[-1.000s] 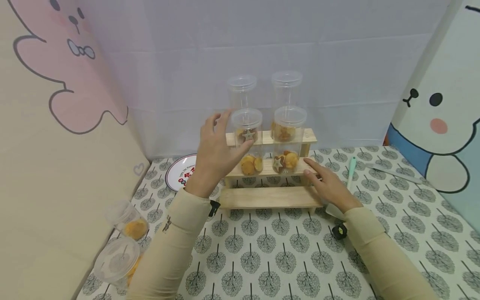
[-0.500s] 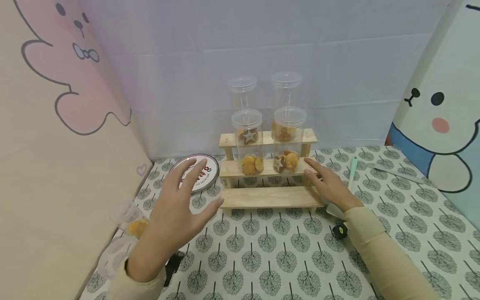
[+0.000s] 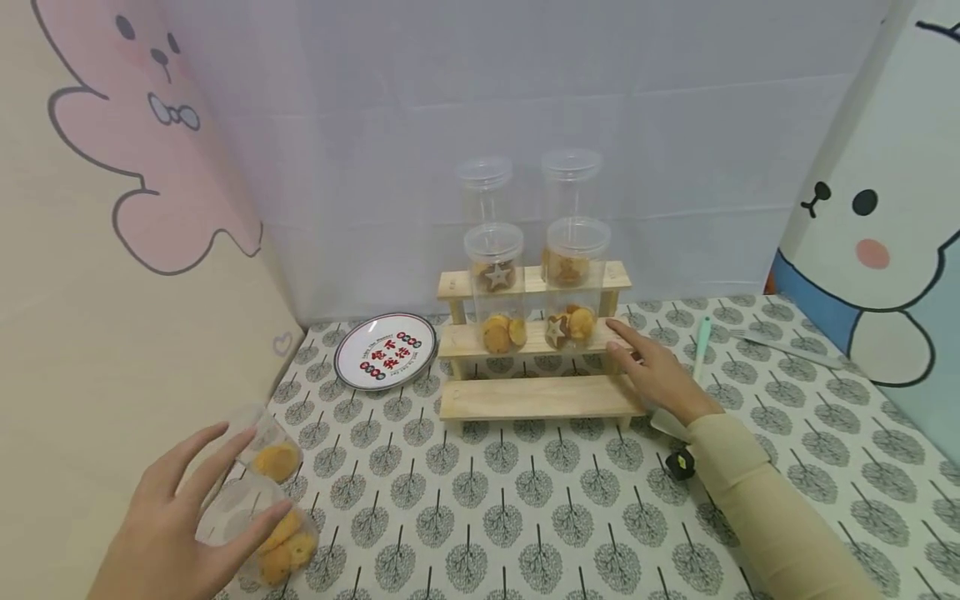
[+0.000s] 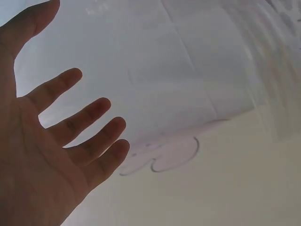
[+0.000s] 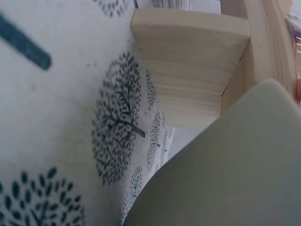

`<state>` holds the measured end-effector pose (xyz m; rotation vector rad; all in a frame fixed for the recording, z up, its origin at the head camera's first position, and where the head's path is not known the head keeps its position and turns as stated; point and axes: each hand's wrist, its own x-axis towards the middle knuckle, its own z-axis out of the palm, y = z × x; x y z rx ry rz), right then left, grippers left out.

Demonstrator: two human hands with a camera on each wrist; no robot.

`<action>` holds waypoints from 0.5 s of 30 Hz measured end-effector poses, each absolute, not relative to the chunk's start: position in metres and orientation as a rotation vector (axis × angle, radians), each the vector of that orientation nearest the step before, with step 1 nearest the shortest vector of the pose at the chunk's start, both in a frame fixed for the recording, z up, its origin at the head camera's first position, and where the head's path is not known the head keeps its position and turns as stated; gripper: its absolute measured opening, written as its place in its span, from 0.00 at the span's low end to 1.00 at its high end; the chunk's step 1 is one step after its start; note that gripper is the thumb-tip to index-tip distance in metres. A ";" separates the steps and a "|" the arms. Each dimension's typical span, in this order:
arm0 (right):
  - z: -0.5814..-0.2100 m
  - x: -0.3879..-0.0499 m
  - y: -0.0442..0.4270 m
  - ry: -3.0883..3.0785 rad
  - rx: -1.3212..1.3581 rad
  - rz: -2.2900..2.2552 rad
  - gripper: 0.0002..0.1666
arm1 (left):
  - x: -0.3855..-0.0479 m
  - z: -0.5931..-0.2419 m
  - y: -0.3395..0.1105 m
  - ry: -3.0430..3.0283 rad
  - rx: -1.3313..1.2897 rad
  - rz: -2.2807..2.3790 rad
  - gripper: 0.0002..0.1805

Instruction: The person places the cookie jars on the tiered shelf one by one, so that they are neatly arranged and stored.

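My left hand (image 3: 180, 517) hovers by two clear lidded jars at the table's left, fingers spread and holding nothing. Cookies fill the bottoms of the near jar (image 3: 288, 542) and the farther jar (image 3: 273, 454). In the left wrist view the hand (image 4: 51, 141) has its fingers apart, with a blurred clear jar (image 4: 277, 84) opposite. My right hand (image 3: 660, 375) rests its fingers against the right end of the wooden three-step rack (image 3: 540, 398). Two cookie jars, left (image 3: 497, 300) and right (image 3: 576, 292), stand on its middle step. Two more lidded jars stand behind on the top step.
A white plate (image 3: 386, 352) with red lettering lies left of the rack. Right of it are a spatula with a mint-green handle (image 3: 702, 340) and a fork (image 3: 787, 348). Fabric walls stand at the back and both sides.
My left hand has moved away from the left jar on the middle step, down and left to the jars at the table's left. My right hand stays at the rack's end.
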<state>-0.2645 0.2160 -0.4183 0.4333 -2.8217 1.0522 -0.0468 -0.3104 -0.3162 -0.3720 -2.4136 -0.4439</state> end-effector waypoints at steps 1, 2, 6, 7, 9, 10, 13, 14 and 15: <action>-0.419 -0.264 0.216 -2.825 0.432 1.053 0.37 | -0.044 -0.321 -0.318 -2.412 -0.338 -0.458 0.45; -0.419 -0.264 0.216 -2.830 0.432 1.047 0.37 | -0.042 -0.325 -0.324 -2.414 -0.302 -0.473 0.47; -0.420 -0.263 0.215 -2.851 0.409 1.035 0.37 | -0.035 -0.340 -0.340 -2.409 -0.179 -0.548 0.50; -0.420 -0.263 0.215 -2.855 0.406 1.033 0.38 | -0.033 -0.343 -0.342 -2.413 -0.133 -0.557 0.53; -0.419 -0.262 0.214 -2.864 0.401 1.029 0.38 | -0.029 -0.349 -0.346 -2.411 -0.074 -0.578 0.55; -0.419 -0.262 0.214 -2.865 0.405 1.027 0.37 | -0.028 -0.352 -0.347 -2.408 -0.047 -0.588 0.56; -0.418 -0.262 0.214 -2.866 0.406 1.024 0.37 | -0.025 -0.360 -0.351 -2.444 0.043 -0.607 0.58; -0.417 -0.262 0.214 -2.867 0.406 1.025 0.37 | -0.025 -0.363 -0.352 -2.466 0.067 -0.617 0.58; -0.417 -0.262 0.214 -2.868 0.402 1.027 0.37 | -0.025 -0.366 -0.353 -2.483 0.086 -0.624 0.58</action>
